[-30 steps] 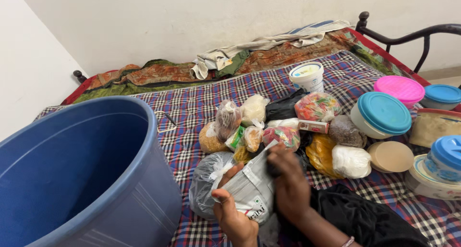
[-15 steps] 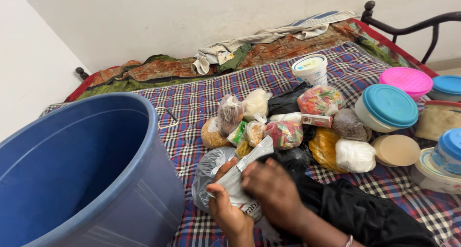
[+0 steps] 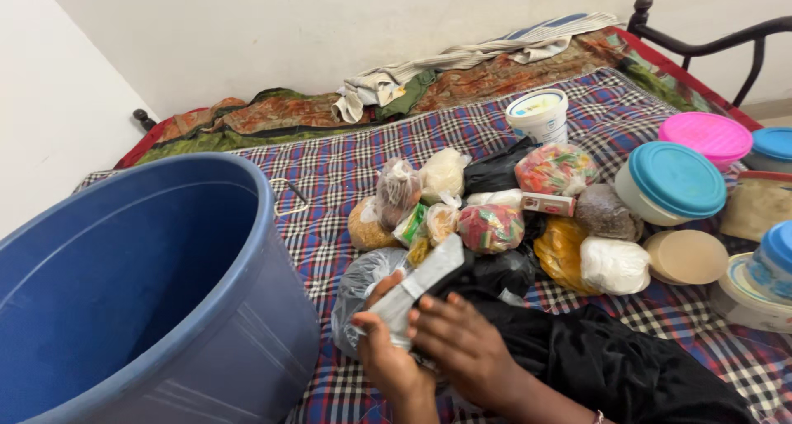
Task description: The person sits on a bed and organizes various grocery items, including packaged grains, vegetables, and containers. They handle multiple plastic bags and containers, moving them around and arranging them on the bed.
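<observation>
Hands meet low at centre over a checked mattress [image 3: 346, 176]. Left hand [image 3: 381, 354] wraps its fingers round a crinkled white-and-grey plastic packet [image 3: 417, 288], folded into a long flat roll; right hand [image 3: 462, 341] lies on it, fingers spread flat, pressing. Packet sits just beside a smooth, round blue plastic tub [image 3: 157, 284] — rim thick, walls deep. Behind: knotted clear bags of grains [image 3: 445, 201], lumpy and soft — and round lidded containers [image 3: 672, 185] at right.
</observation>
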